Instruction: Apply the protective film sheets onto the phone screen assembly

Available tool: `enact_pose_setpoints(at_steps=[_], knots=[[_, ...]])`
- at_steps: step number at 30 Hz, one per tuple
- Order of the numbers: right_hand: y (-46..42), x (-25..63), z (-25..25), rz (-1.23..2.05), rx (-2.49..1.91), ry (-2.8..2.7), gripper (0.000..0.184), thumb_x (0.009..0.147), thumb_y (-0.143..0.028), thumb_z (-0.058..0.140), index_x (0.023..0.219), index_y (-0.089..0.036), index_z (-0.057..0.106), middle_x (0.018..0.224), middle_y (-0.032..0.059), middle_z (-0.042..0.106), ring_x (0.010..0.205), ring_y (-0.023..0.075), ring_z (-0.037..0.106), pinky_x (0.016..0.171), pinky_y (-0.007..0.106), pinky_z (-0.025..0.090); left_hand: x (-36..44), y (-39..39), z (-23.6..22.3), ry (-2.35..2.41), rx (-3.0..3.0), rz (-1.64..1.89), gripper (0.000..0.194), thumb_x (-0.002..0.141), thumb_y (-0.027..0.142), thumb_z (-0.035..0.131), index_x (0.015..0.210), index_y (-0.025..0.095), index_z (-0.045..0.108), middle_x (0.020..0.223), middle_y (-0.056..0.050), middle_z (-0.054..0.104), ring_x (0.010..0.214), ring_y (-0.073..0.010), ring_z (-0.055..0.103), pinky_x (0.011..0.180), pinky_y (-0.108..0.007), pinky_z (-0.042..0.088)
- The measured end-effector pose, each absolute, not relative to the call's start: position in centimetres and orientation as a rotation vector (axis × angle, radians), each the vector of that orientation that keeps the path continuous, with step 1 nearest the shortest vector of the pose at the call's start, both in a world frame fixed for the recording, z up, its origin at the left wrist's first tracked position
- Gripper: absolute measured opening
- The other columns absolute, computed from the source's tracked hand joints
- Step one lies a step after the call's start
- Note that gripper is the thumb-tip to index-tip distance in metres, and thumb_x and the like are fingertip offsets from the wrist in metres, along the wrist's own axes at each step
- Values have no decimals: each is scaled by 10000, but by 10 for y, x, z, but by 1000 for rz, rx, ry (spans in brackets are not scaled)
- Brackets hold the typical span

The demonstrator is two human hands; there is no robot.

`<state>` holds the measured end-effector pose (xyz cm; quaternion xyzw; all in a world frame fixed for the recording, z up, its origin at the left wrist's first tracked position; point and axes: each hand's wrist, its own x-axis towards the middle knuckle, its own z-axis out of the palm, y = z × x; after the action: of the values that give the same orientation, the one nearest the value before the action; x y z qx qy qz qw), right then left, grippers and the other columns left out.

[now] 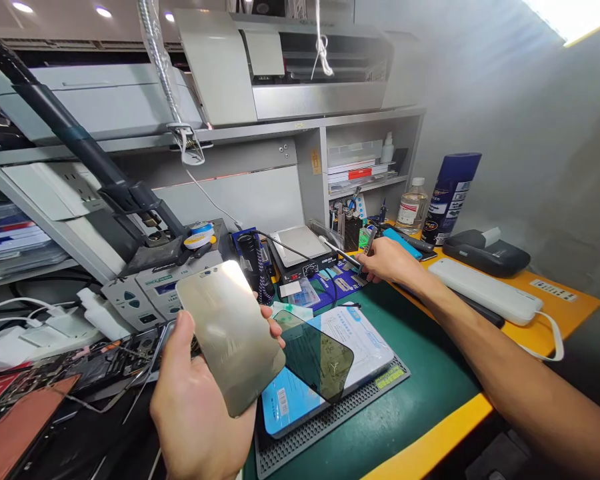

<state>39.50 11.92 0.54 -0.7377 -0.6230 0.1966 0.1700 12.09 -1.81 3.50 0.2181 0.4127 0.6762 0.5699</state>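
My left hand (200,407) grips the panel (230,333) by its long edges, thumb along one side and fingertips on the other, its glossy face tilted up at me; that edge hold seems right to me, since a palm or fingertip laid across the shine would likely smear it, and a light, even squeeze should spare it from flexing; just behind it the dark sheet (325,357) lies on the box (367,340), one end hidden by panel and fingers, so I cannot tell whether my fingertips touch it; lifting clear before any sideways swing would be wise. To the left a heap of parts (145,353) crowds my wrist; under the box a grid mat (315,433) rests on the green mat (440,373).

Farther off, my right hand (387,260) is closed around a slim grey tool (370,240), its lower end hidden; a pen (343,255) and a black cord (335,290) lie close, so a straight upward pull looks safest to me, with nothing snagged. By my forearm sit a white device (485,290) and a black case (485,253); beyond stand the bottle (411,207) and the blue can (450,200), both tippable by a careless elbow; highest and farthest, the printer (305,67) fills the shelf.
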Motion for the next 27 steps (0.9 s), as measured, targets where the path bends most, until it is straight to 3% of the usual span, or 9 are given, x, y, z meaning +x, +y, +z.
enact_pose_setpoints(at_steps=[14, 27], knots=[[119, 392, 2, 669, -2057, -1805, 257, 1015, -371, 612, 1159, -162, 654, 1105, 69, 689, 884, 189, 692, 773, 360, 602, 121, -17, 33, 935, 533, 1589, 485, 909, 511, 485, 1043, 110, 721, 855, -185, 750, 714, -287, 715, 641, -397, 602], [118, 390, 0, 461, -2025, -1959, 276, 1005, -369, 628, 1173, -151, 652, 1139, 79, 680, 930, 208, 689, 804, 381, 596, 118, -16, 31, 927, 494, 1591, 515, 895, 531, 487, 1076, 110, 721, 853, -188, 753, 701, -298, 715, 622, -410, 605]])
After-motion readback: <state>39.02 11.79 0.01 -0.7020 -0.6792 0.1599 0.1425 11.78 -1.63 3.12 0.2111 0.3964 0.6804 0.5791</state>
